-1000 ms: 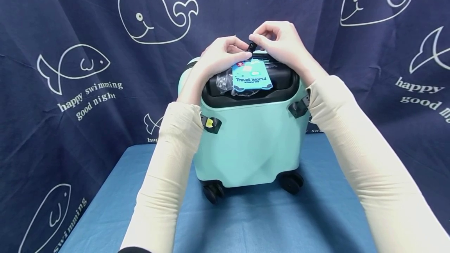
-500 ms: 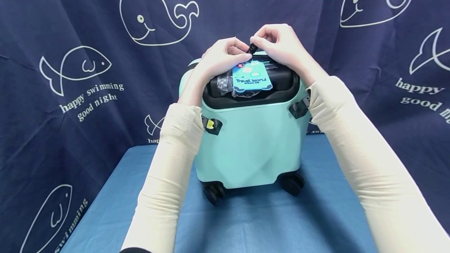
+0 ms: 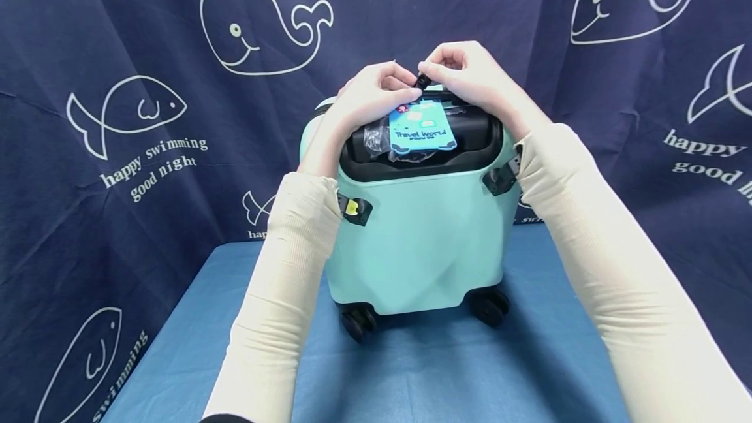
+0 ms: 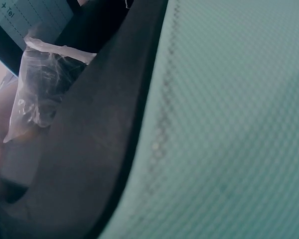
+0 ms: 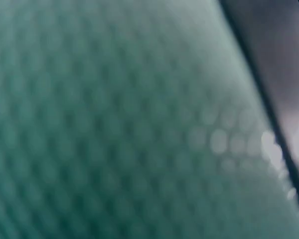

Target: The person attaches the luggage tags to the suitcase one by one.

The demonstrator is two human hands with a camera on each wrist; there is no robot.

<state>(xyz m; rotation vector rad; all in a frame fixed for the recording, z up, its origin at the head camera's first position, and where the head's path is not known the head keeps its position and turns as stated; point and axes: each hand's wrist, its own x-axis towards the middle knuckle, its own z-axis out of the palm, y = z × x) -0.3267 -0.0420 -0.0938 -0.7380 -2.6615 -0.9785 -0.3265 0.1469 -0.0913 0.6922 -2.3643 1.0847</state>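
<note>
A mint-green suitcase stands upright on its wheels in the head view. A blue luggage tag reading "Travel World" hangs in front of its black top handle. Above the tag, my left hand pinches the lower part of a short black strap between thumb and fingers. My right hand pinches that strap's upper end, close beside the left fingertips. The fingertips hide much of the strap. In the left wrist view, lined print with "Tel" shows on the tag. The right wrist view holds only blurred suitcase shell.
Crumpled clear plastic wrap surrounds part of the handle. Black wheels rest on the blue-covered table. A navy curtain with whale and fish drawings hangs close behind. Each wrist wears a small camera.
My right hand has come down slightly, and the strap's upper end leans a little more to the right. The left hand keeps its pinch in nearly the same place.
</note>
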